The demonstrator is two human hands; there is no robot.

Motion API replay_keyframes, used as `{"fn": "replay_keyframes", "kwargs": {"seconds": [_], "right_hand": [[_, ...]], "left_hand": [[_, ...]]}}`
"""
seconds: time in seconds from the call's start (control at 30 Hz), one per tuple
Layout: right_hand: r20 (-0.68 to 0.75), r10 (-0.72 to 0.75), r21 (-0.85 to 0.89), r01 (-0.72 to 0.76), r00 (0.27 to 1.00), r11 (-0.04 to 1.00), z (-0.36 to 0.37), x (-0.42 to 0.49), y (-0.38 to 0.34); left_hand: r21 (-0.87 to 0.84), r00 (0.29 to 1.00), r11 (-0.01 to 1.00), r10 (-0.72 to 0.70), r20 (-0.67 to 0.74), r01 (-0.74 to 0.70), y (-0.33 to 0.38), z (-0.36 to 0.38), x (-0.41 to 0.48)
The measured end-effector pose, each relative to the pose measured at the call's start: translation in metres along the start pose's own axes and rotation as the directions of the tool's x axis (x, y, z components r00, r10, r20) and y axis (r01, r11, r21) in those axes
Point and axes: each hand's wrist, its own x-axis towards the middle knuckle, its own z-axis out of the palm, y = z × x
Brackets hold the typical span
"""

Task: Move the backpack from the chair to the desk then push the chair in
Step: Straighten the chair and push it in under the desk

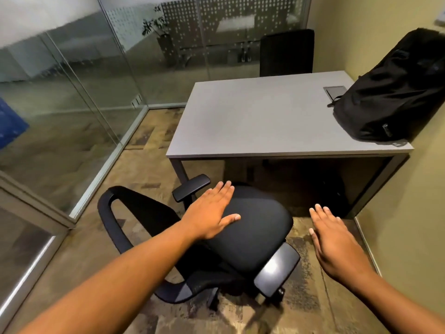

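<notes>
The black backpack stands on the right end of the grey desk, leaning against the yellow wall. A black office chair stands on the carpet in front of the desk, turned sideways, its backrest at the left. My left hand is flat and open, over the left side of the chair's seat. My right hand hovers open to the right of the seat, above the floor, holding nothing.
A second black chair stands behind the desk. Glass partition walls close the room at the left and back. The yellow wall runs close along the right. A cable hatch is set in the desktop beside the backpack.
</notes>
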Motion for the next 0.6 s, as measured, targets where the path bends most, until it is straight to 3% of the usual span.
{"fn": "replay_keyframes", "kwargs": {"seconds": [0.3, 0.6], "right_hand": [[-0.016, 0.012, 0.118, -0.01, 1.0, 0.993, 0.001, -0.013, -0.089], [-0.057, 0.109, 0.252, -0.091, 0.992, 0.963, 0.046, -0.004, -0.229]], "left_hand": [[0.017, 0.993, 0.999, 0.04, -0.112, -0.038, -0.073, -0.02, -0.062], [0.041, 0.989, 0.993, 0.115, -0.094, -0.111, -0.213, -0.025, -0.107]]}}
